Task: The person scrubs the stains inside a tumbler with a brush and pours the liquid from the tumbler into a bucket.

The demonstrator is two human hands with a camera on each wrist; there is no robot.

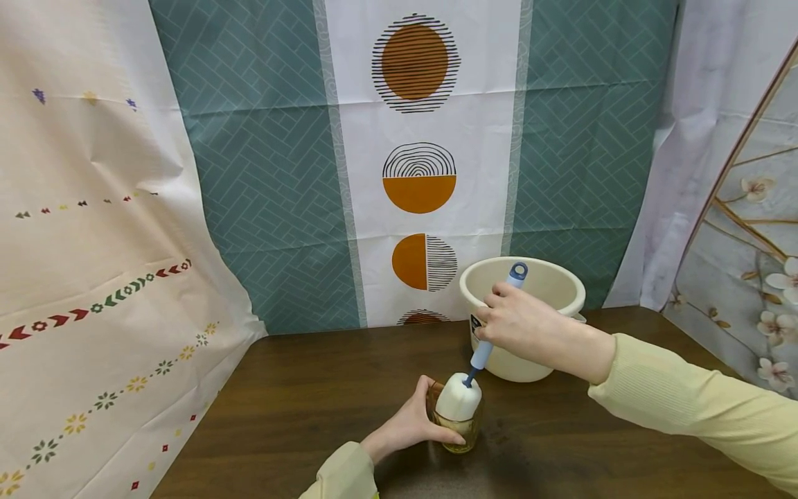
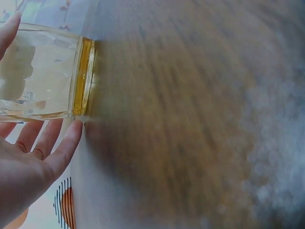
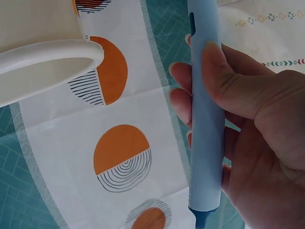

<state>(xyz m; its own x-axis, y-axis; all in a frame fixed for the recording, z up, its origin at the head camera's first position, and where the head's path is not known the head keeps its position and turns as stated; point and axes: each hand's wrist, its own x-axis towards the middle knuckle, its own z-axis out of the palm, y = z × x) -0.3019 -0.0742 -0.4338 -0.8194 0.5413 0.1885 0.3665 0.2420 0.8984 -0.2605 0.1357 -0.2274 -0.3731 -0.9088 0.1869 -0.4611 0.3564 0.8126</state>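
Note:
My right hand grips the light blue handle of a sponge brush, thumb along one side and fingers around the other. The brush slants down to a white sponge head, whose lower part is inside an amber glass cup. Through the cup's clear wall in the left wrist view, a pale shape shows. My left hand holds the cup from its left side, thumb near the front and fingers behind. In the left wrist view the cup's thick yellow base is just above the wooden table or touching it; I cannot tell which.
A cream bucket with a dark label stands behind my right hand, near the table's back edge. Patterned cloths hang behind the table and at both sides. The brown tabletop stretches left of the cup.

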